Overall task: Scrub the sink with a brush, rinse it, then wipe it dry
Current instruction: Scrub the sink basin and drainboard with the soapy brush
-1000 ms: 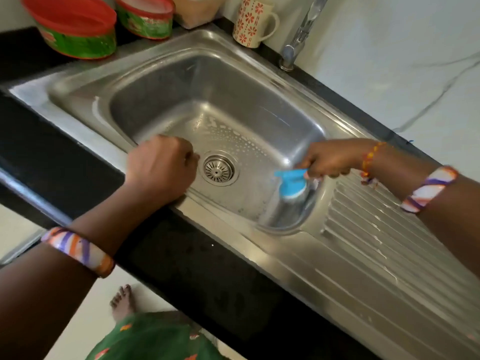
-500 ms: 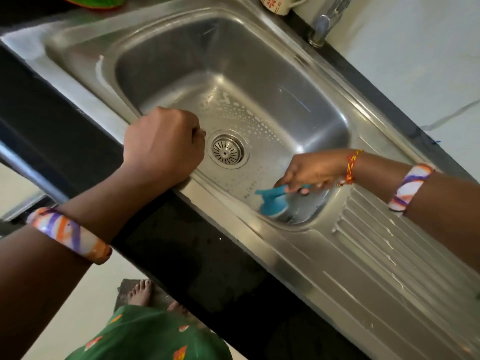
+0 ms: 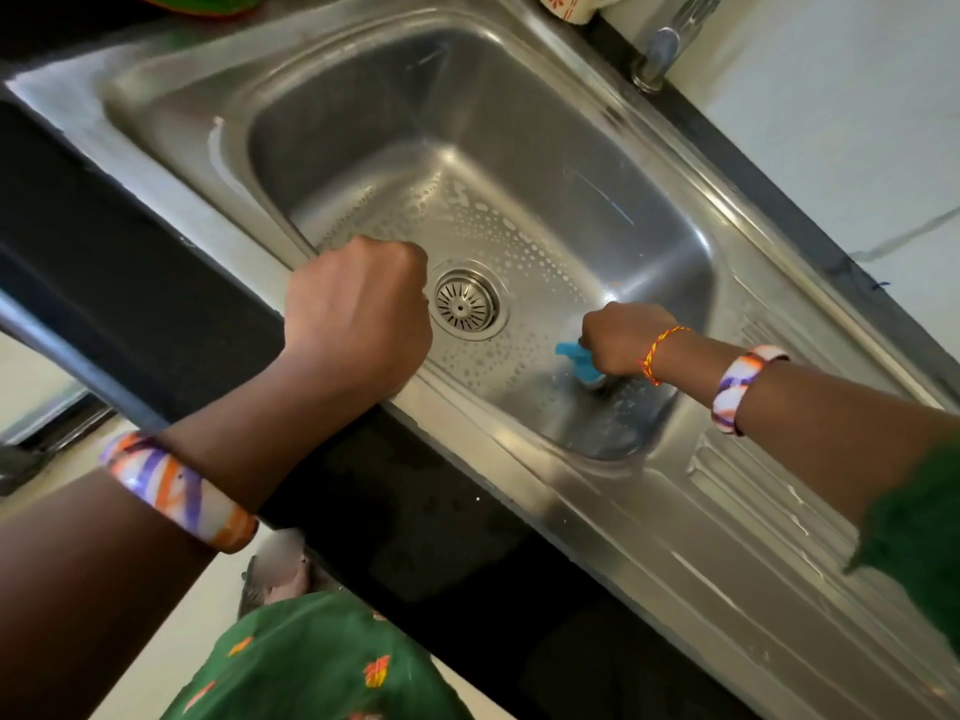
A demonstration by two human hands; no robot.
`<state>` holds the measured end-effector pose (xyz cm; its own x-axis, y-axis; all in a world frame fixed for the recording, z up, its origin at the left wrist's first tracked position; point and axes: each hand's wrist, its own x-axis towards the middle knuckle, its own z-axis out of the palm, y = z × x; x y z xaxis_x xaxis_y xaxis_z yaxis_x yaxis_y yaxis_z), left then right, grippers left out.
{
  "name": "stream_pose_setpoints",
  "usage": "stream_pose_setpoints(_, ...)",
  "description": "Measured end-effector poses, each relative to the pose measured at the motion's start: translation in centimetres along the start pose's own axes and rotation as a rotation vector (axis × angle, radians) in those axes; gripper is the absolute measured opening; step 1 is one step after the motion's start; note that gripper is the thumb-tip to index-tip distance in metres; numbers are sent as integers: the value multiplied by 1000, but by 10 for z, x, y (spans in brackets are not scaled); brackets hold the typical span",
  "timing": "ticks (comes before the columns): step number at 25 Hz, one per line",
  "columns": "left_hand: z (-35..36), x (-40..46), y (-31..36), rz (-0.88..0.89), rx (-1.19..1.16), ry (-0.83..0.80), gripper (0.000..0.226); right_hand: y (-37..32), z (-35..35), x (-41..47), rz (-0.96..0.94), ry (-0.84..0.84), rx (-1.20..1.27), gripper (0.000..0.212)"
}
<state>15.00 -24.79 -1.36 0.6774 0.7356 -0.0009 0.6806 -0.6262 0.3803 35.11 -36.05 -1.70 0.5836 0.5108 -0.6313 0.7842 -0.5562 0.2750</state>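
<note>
A stainless steel sink [image 3: 524, 163] fills the middle of the view, its floor speckled with soapy droplets around the round drain [image 3: 464, 302]. My right hand [image 3: 626, 337] grips a blue brush [image 3: 579, 362] and holds its head against the basin floor near the front right corner; the bristles are hidden. My left hand [image 3: 358, 309] is curled into a fist over the sink's front rim, beside the drain. What its fingers do under the rim is hidden.
A ribbed draining board [image 3: 769, 517] runs to the right of the basin. The tap [image 3: 662, 49] stands at the back edge, with a patterned mug [image 3: 574, 5] beside it. Black countertop [image 3: 130, 241] borders the front. A green container [image 3: 202, 0] peeks in at the top left.
My right hand has carried the brush from the basin's right wall down to the floor and leftward toward the drain. The left hand stays on the front rim. The view has closed in.
</note>
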Motion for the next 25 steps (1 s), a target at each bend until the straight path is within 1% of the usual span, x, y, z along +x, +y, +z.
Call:
stream_pose_setpoints(1,1,0,0,-2,-1,4,14,-5,2,-1,-49,-86,87,30)
stream_pose_setpoints(2,1,1,-1,-1,-3,11,14,-11,4,-5,-83,-219,115,30)
stream_pose_setpoints(3,1,2,-2,2,-3,15,14,-13,4,-11,-104,-284,117,30)
stream_pose_setpoints(4,0,3,-2,5,-2,14,14,-11,5,-9,-110,-242,63,31)
stream_pose_setpoints(6,0,1,-2,8,-1,6,14,-1,6,-4,4,22,-34,30)
stream_pose_setpoints(7,1,0,-2,8,-1,5,13,0,5,-4,30,44,27,30)
stream_pose_setpoints(8,1,0,-2,8,-2,11,13,-2,5,-3,-11,-39,133,29)
stream_pose_setpoints(9,1,1,-1,7,-3,17,13,-6,6,-6,-51,-192,205,29)
stream_pose_setpoints(10,1,2,-2,5,-3,22,13,-7,5,-13,-92,-294,198,30)
stream_pose_setpoints(11,1,2,-2,3,-6,24,12,-4,6,-11,-107,-267,149,30)
stream_pose_setpoints(13,2,1,-2,9,-18,21,12,7,10,-5,-20,12,-16,27)
stream_pose_setpoints(14,3,1,-2,13,-22,25,12,10,9,-6,29,59,-9,27)
stream_pose_setpoints(15,4,1,-2,16,-22,28,13,9,9,-4,-9,8,65,26)
stream_pose_setpoints(17,3,2,-2,14,-24,39,14,1,6,-16,-95,-289,214,25)
stream_pose_setpoints(18,3,3,-2,10,-29,43,15,3,4,-16,-133,-282,175,26)
stream_pose_setpoints(19,2,2,-2,8,-34,42,15,11,3,-10,-132,-159,56,28)
stream_pose_setpoints(20,2,2,-1,12,-36,41,15,19,2,-9,-73,6,-59,30)
stream_pose_setpoints(21,2,1,0,12,-37,47,15,23,-3,-12,-13,107,-78,30)
stream_pose_setpoints(22,3,-1,0,11,-37,52,15,25,-5,-13,-12,52,21,30)
stream_pose_setpoints(23,3,0,0,11,-35,58,15,22,-7,-15,-50,-96,197,29)
stream_pose_setpoints(24,3,0,0,10,-32,65,15,18,-11,-26,-81,-266,270,30)
stream_pose_setpoints(25,3,1,0,6,-31,66,15,20,-15,-34,-80,-310,323,30)
